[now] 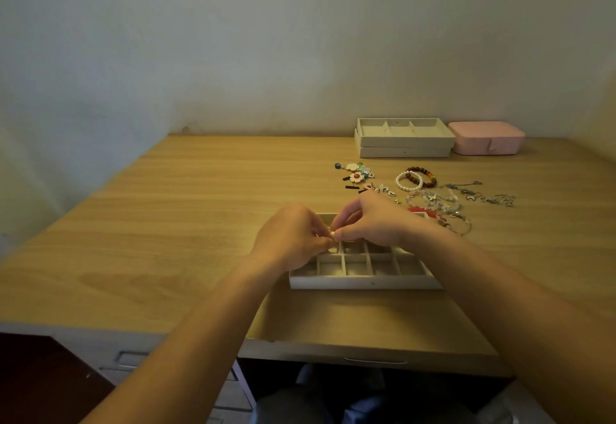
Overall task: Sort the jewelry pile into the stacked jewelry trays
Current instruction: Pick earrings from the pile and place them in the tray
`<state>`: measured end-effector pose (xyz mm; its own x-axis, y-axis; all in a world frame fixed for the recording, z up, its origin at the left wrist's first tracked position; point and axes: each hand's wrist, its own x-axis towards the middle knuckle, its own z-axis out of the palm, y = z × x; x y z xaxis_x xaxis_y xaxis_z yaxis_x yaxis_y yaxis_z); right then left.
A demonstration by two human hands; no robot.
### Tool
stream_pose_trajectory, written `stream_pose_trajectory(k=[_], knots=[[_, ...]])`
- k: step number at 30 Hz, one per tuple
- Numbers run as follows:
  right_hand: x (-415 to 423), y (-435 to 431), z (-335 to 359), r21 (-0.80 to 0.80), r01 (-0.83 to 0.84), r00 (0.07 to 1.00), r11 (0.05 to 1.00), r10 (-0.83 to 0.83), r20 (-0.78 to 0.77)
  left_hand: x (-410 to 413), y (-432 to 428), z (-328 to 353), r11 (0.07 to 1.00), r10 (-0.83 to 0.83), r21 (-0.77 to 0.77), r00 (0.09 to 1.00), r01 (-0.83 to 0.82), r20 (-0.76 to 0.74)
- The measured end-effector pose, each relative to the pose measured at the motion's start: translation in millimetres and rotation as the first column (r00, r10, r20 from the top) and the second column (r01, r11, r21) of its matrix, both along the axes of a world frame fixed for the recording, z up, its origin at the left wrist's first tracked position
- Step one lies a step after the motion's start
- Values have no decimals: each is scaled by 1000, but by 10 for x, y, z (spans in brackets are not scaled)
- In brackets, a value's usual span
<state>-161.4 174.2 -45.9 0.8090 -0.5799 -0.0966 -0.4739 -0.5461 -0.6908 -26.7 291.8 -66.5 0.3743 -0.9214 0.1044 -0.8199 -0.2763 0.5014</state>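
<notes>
Pale grey trays [405,143], pink box [486,137], white pearl bracelet [409,180], dark red beads [422,175], wood-grain desk [206,223]

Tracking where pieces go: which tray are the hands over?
The tray nearest the person, split into many small squares; left hand and right hand pinch a small piece above it. The other two trays sit stacked at the back beside the pink box.

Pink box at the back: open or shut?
Shut. The pink box has its lid down flat on the base, and its front clasp hangs over the seam.
</notes>
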Motion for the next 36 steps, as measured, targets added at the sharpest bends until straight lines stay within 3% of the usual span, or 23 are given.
stream_pose_trajectory(k=[14,24,36], knots=[[23,-11,-48,-49,10,999,999,-13,-48,-44,143,57,999,-42,-19,997,43,68],[53,27,-62,-96,7,998,995,-14,-68,-20,188,11,994,-104,54,987,98,123],[126,89,-100,-187,78,994,979,-91,-59,-20,159,41,992,-110,68,993,107,52]])
